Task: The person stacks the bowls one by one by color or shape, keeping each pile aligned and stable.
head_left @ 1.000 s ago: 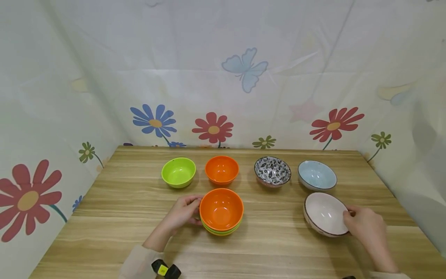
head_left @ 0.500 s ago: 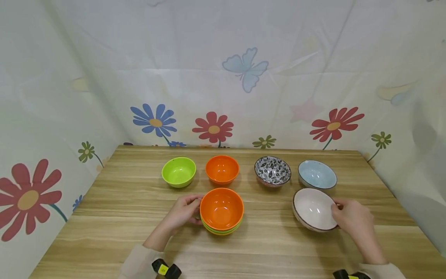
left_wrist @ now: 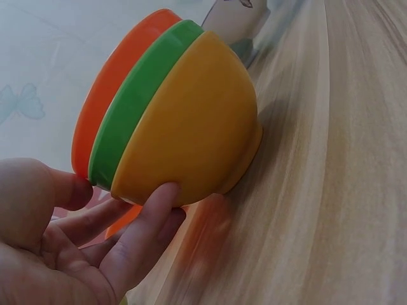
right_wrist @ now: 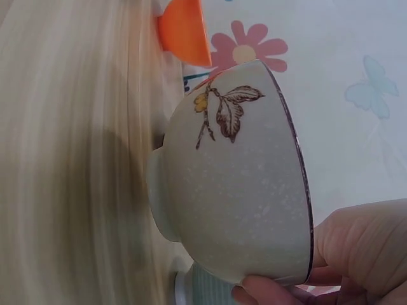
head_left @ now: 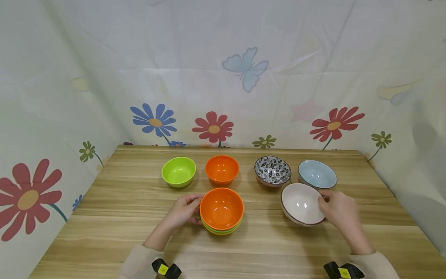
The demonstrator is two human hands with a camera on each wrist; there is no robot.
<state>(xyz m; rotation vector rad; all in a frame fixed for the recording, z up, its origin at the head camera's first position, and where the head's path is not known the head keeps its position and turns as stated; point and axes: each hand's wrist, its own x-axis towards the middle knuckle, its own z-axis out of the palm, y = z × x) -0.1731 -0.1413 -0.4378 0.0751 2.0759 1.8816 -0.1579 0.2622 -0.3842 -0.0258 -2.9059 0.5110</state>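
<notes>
Three nested bowls stand in front of my left hand (head_left: 182, 212): an orange bowl (head_left: 222, 208) on top, a green bowl (left_wrist: 145, 95) in the middle, a yellow bowl (left_wrist: 197, 117) at the bottom. The left thumb lies at the rims while the fingers support the yellow side. My right hand (head_left: 339, 213) pinches the rim of a white bowl (head_left: 302, 203) with a dark edge and a brown leaf pattern. Slightly tilted, that bowl appears lifted off the wood, just in front of a light blue bowl (head_left: 318, 174); its foot shows in the right wrist view.
Along the back of the wooden table (head_left: 104, 232) are a lime green bowl (head_left: 179, 172), another orange bowl (head_left: 222, 169) and a black-and-white patterned bowl (head_left: 272, 171). A flowered cloth (head_left: 195, 85) hangs behind and at both sides.
My right hand has carried the white bowl leftward and a little farther back, from the right side to in front of the gap between the patterned and blue bowls. The left hand stays put.
</notes>
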